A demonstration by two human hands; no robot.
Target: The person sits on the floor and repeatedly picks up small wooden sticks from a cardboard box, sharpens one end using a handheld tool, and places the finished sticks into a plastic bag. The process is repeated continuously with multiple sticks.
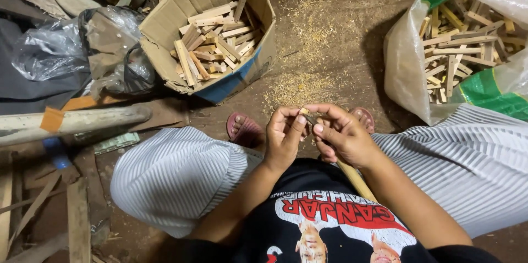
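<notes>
My left hand (284, 135) pinches a small piece of wood (303, 111) between thumb and fingers, just above my knees. My right hand (342, 133) is closed around a tool with a pale wooden handle (356, 179) that runs down toward my lap; its working end meets the small wood piece and is hidden by my fingers. Both hands touch each other over the dirt floor, with my sandalled feet (244, 129) just beyond them.
A cardboard box (165, 21) of short wooden sticks stands at the upper left. A white plastic sack (404, 59) of similar sticks lies at the upper right. Wood shavings (300, 84) litter the floor between them. Planks, a wooden pole (77, 120) and plastic bags lie at the left.
</notes>
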